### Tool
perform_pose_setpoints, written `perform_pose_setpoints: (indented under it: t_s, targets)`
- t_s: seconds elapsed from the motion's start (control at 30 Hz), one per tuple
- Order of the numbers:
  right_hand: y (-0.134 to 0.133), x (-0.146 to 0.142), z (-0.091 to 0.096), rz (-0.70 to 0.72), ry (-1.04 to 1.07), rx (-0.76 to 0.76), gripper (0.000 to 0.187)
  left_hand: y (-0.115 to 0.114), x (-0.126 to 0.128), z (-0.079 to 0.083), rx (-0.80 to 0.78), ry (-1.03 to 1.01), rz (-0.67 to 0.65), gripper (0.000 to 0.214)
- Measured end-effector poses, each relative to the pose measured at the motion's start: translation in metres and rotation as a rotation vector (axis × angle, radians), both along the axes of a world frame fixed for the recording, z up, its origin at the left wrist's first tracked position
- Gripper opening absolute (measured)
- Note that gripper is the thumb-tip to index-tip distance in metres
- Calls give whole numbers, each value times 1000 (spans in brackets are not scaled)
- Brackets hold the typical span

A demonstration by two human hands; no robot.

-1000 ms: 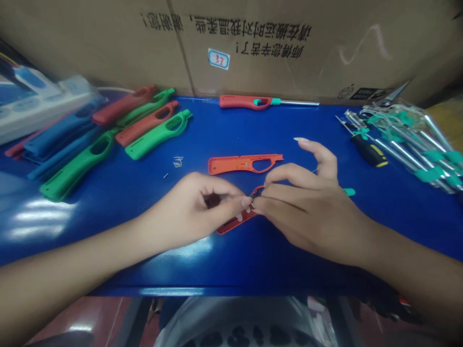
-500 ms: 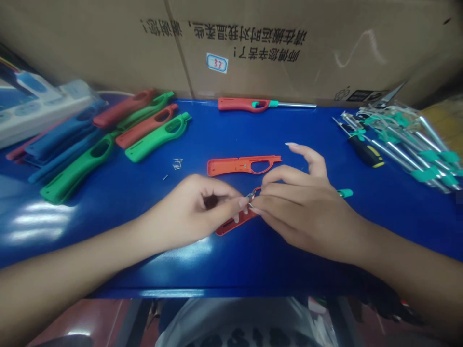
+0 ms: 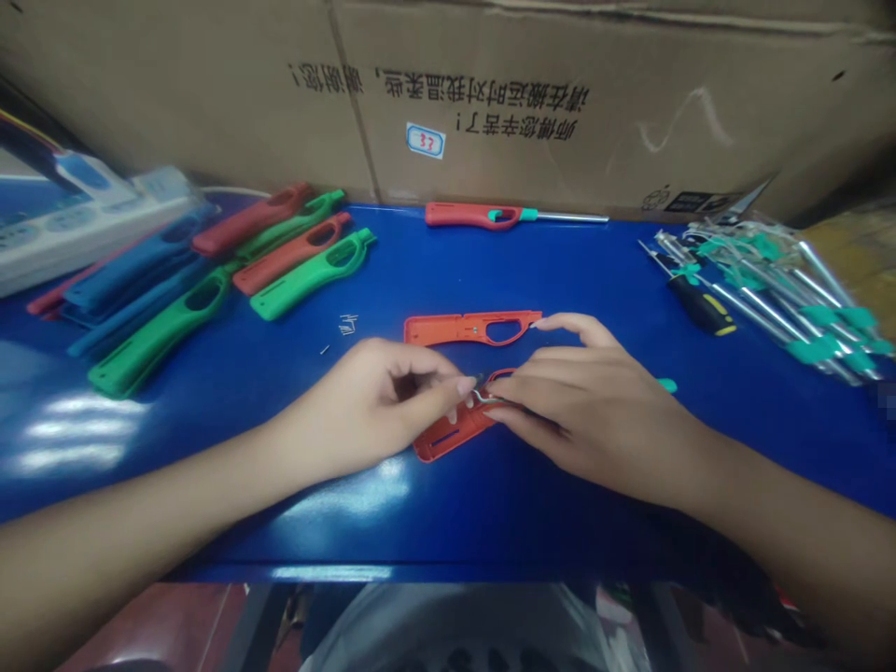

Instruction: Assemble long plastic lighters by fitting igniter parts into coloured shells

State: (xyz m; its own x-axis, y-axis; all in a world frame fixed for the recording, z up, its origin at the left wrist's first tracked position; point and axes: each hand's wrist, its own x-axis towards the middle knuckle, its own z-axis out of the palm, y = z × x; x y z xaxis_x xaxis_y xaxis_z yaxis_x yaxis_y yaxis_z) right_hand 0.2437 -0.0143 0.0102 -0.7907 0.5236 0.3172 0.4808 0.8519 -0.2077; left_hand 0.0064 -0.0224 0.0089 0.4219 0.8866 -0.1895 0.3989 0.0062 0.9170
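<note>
Under both hands lies an orange-red lighter shell half [image 3: 448, 437], hollow side up, its trigger loop partly covered by fingers. My left hand [image 3: 399, 397] is closed, pinching a small dark metal part [image 3: 479, 381] over the shell. My right hand [image 3: 588, 392] is closed too, thumb and finger together at a thin pale wire [image 3: 483, 398] running between the hands. A teal tip [image 3: 668, 385] shows beyond my right hand; whether it joins the wire is hidden. Just behind lies a second orange shell half [image 3: 434, 330], near my right index finger.
Several small screws [image 3: 347, 324] lie left of the shells. Coloured lighter shells [image 3: 308, 271] and a white power strip [image 3: 91, 224] are at left. An assembled lighter [image 3: 469, 216] lies before the cardboard box [image 3: 518, 168]. A screwdriver [image 3: 704, 303] and metal lighter tubes [image 3: 777, 317] are at right.
My right index finger has come down from its raised position toward the rear shell half. The fingers have shifted slightly, showing more of the front shell and the wire. The view has tilted a little.
</note>
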Motion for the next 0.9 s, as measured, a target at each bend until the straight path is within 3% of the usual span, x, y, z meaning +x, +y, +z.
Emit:
perform_pose_setpoints:
  t_s: [0.27, 0.37, 0.43, 0.57, 0.67, 0.77, 0.9]
  targets:
    - [1, 1, -1, 37, -30, 14, 25, 1, -2, -3, 15, 62, 15, 33]
    - [3, 6, 9, 24, -71, -15, 17, 3, -5, -3, -1, 94, -25, 34]
    - [7, 15, 20, -2, -123, -52, 23, 5, -9, -1, 24, 143, -83, 35]
    - [13, 38, 36, -106, -238, -117, 26, 6, -14, 6, 267, 285, -197, 31]
    - [16, 48, 34, -169, -324, -175, 17, 5, -14, 7, 481, 376, -281, 31]
    - [18, 51, 28, -162, -386, -238, 4, 5, -14, 4, 554, 489, -302, 30]
    - [20, 49, 29, -90, -375, -376, 12, 3, -11, 1, 611, 509, -254, 30]
